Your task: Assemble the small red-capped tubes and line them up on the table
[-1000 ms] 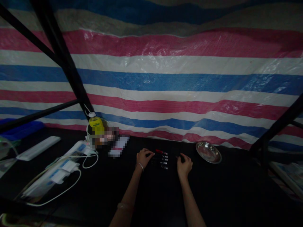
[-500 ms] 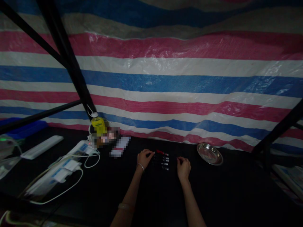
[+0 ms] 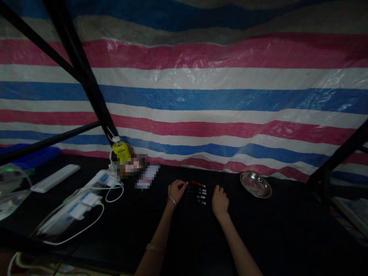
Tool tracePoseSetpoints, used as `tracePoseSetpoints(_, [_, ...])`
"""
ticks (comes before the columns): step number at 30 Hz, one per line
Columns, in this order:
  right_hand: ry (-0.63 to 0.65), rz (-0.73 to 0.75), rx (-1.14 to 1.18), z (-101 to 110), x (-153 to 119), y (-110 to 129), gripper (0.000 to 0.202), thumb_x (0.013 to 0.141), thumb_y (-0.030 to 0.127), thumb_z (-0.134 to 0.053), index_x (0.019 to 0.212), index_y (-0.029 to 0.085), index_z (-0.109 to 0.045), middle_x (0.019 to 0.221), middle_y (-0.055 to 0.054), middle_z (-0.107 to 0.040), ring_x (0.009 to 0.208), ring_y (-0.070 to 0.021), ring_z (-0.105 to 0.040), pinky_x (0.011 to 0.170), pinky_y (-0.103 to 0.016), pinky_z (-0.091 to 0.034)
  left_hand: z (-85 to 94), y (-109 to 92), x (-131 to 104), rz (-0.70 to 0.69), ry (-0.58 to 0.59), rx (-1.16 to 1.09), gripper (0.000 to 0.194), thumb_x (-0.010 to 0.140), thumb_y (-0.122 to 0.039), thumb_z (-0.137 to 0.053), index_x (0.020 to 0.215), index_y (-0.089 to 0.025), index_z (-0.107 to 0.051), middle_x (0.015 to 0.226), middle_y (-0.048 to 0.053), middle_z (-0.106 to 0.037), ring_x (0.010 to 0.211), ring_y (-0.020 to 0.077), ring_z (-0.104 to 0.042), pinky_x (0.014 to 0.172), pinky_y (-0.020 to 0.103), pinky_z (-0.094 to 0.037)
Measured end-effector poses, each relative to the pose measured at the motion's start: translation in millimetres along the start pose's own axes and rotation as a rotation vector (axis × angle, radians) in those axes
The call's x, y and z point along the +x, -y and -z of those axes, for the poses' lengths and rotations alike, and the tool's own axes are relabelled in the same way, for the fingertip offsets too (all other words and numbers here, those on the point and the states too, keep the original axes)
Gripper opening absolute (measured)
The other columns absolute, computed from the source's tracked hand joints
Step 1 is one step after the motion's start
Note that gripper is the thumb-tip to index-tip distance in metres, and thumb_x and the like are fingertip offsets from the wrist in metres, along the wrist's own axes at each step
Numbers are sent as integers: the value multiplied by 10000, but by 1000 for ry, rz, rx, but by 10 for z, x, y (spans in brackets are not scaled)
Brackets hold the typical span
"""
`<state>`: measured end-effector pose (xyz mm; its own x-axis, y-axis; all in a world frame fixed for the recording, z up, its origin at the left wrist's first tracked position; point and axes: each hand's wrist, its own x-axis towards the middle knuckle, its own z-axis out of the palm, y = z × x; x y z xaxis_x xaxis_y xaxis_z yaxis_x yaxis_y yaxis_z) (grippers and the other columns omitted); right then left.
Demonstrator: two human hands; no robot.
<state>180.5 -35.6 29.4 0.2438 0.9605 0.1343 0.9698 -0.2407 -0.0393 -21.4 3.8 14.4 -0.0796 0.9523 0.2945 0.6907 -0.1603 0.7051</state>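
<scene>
Several slim, short objects lie side by side in a row on the black table. The far one is a red piece with a silvery right end. Nearer me are black pieces, also with shiny silver right ends; their exact kind is too dark to make out. At the left end of the row rests my left hand, a bracelet on its wrist, a gap showing between thumb and forefinger. Its fingertips are close to the red piece; contact cannot be told. Right of the row, my right hand is loosely bent with nothing visible in it.
A round steel dish stands to the right. On the left are a power strip with white cables, a long white bar, a yellow bottle and a blurred-out flat item. Striped sheeting hangs behind, with black frame bars.
My right hand has shifted slightly left, closer to the row, and its fingers have straightened somewhat. The left hand stays by the row's left end. The view has moved slightly.
</scene>
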Motion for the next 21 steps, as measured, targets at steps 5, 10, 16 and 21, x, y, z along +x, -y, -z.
tracePoseSetpoints(5, [164, 109, 39, 49, 86, -126, 422, 842, -1, -250, 1222, 102, -400, 985, -162, -604, 791, -199, -666, 599, -260, -468, -2, 10, 1, -9, 4, -1, 312, 797, -461, -493, 746, -218, -681, 814, 16, -657, 798, 160, -600, 739, 280, -442])
tracePoseSetpoints(10, [179, 112, 48, 4, 88, -136, 425, 838, -14, -235, 1210, 84, -416, 975, -171, -625, 799, -198, -673, 605, -249, -475, -23, 43, 14, -6, -12, 1, 321, 788, -472, -494, 742, -218, -685, 797, 16, -659, 775, 160, -598, 730, 282, -447])
tracePoseSetpoints(16, [149, 64, 62, -61, 19, -92, 351, 888, 68, -264, 1205, 74, -415, 833, -153, -666, 775, -208, -678, 611, -256, -477, -22, 39, 10, -22, -33, -20, 333, 793, -474, -478, 739, -220, -686, 786, 13, -661, 755, 159, -595, 730, 285, -449])
tracePoseSetpoints(21, [161, 43, 78, -23, -7, -62, 314, 886, 62, -270, 1157, 82, -427, 802, -146, -675, 761, -209, -681, 597, -254, -469, -17, 24, 16, -7, -29, -13, 348, 800, -472, -462, 738, -207, -678, 760, 18, -647, 740, 160, -591, 721, 285, -448])
